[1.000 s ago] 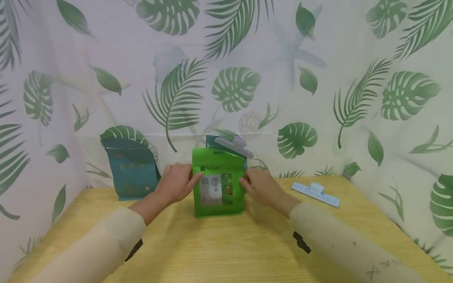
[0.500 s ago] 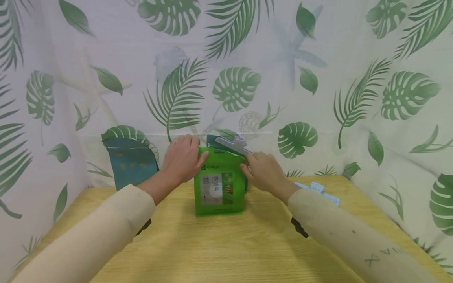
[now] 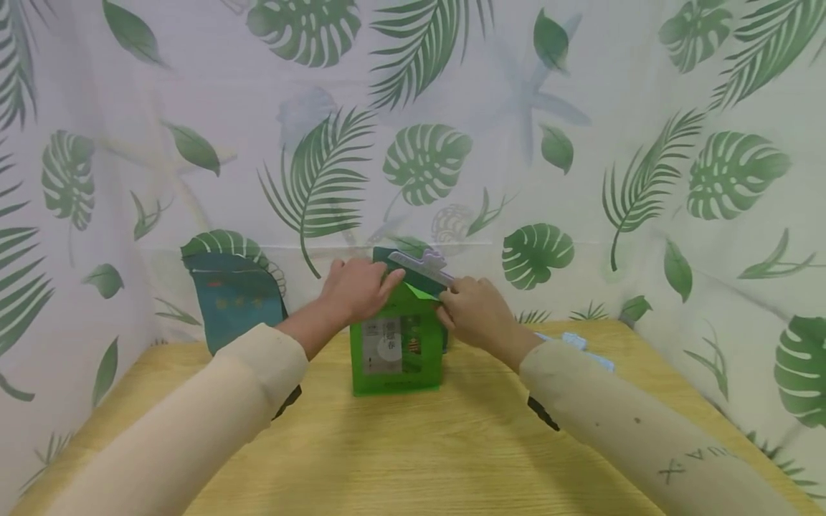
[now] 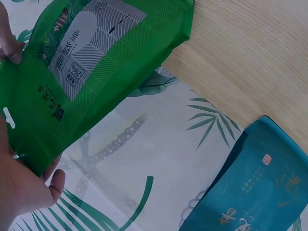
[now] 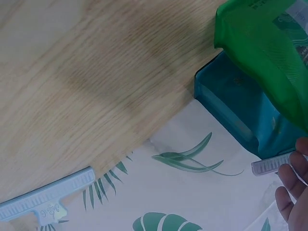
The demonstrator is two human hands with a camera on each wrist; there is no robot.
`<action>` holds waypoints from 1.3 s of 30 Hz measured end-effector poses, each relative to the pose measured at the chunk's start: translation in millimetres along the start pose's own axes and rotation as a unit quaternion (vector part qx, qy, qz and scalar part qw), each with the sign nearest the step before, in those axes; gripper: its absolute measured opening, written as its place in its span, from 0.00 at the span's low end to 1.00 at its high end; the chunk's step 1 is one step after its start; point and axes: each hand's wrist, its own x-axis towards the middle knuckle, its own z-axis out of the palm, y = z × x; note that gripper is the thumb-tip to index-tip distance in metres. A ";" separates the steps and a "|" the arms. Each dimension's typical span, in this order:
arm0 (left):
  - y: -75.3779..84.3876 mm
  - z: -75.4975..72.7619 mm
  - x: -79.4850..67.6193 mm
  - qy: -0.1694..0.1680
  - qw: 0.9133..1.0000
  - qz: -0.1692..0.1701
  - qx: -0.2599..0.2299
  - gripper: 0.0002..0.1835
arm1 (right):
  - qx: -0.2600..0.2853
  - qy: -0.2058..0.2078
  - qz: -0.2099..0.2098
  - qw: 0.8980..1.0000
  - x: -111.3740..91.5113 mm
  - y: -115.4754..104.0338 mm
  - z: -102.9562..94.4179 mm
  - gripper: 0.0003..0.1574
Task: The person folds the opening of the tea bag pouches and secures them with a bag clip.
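Note:
A bright green stand-up tea pouch (image 3: 396, 351) with a grey label stands upright at mid-table in the head view. My left hand (image 3: 358, 290) grips its top edge, thumb in front; the left wrist view shows the fingers (image 4: 57, 185) curling behind the pouch top. At the upper right edge, my right hand (image 3: 480, 315) pinches the pouch, its thumb on the front. Behind stands a teal pouch (image 5: 236, 101), mostly hidden in the head view, with a lilac bag clip (image 3: 419, 266) across its top. The right fingers (image 5: 288, 180) overlap that clip in the right wrist view.
Another teal pouch (image 3: 241, 301) stands at the left, partly behind my left forearm. A pale blue bag clip (image 5: 48, 195) lies on the wooden table (image 3: 400, 459) at the right. Leaf-patterned cloth (image 3: 426, 165) hangs behind and at both sides.
My left hand has risen from the pouch's left side to its top edge and moved right. The right hand has moved slightly up the right edge. The pouch top now bends under the hands.

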 end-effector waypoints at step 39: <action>-3.1 17.8 -10.1 0.083 0.993 0.082 0.001 0.11 | 0.105 -0.031 0.009 0.994 10.5 -16.7 9.4 0.16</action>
